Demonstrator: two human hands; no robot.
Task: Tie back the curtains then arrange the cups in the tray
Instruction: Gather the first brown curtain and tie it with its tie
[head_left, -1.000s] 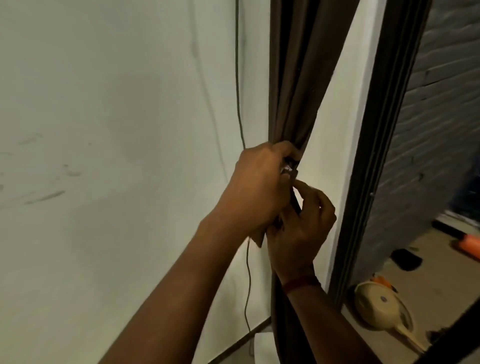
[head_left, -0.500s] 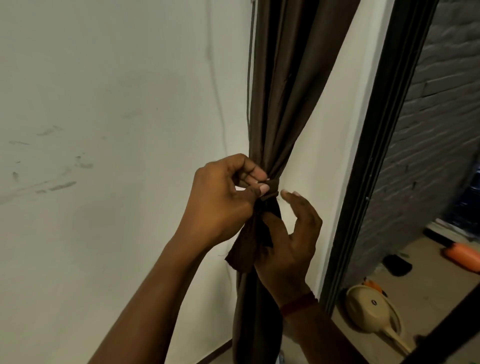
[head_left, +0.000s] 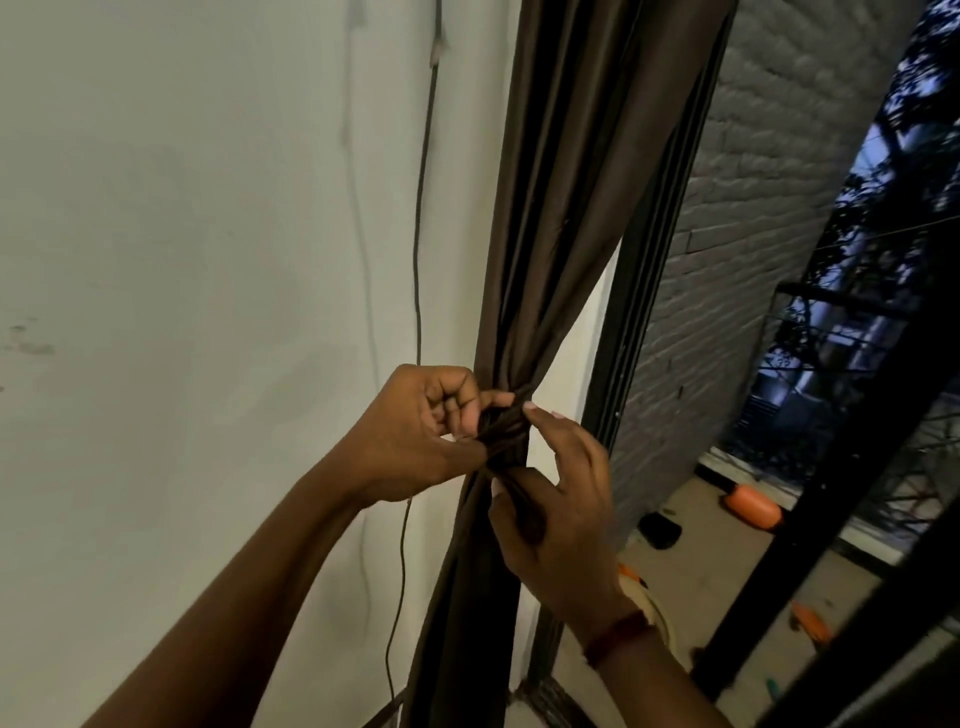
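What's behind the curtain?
White wall shows on both sides of the curtain, with a cable running down it on the left. Whatever is directly behind the fabric is covered.

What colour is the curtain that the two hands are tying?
The curtain is plain dark brown, with no pattern. The head view, the only one, shows it.

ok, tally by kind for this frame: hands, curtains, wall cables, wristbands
Hands: 2 (left hand, right hand)
Brown curtain: 1
Wall cable: 1
Red wristband: 1
Total: 5
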